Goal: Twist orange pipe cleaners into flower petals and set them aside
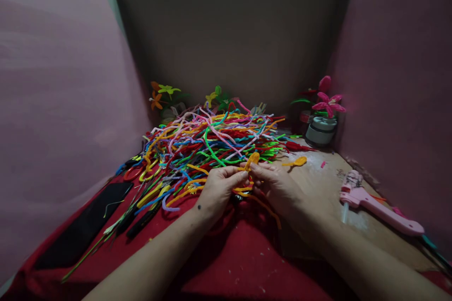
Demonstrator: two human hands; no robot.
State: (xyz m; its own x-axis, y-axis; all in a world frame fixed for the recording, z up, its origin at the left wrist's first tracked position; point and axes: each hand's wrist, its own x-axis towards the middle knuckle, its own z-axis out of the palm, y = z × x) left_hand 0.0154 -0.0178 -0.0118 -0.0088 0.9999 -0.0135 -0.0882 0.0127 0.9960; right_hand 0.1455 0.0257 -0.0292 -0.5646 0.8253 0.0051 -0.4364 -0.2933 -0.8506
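My left hand [221, 187] and my right hand [273, 186] meet in the middle, just in front of a big heap of coloured pipe cleaners [212, 143]. Both pinch an orange pipe cleaner [252, 161] bent into a small loop at the top. Its loose ends trail down and right beneath my right hand. A second orange looped piece [296, 162] lies on the brown board to the right.
A pink glue gun [374, 204] lies at the right on the brown board [328, 188]. A pot with a pink pipe-cleaner flower [326, 103] stands at back right; more made flowers [162, 94] at back left. A black flat object [84, 225] rests on the red cloth [233, 258].
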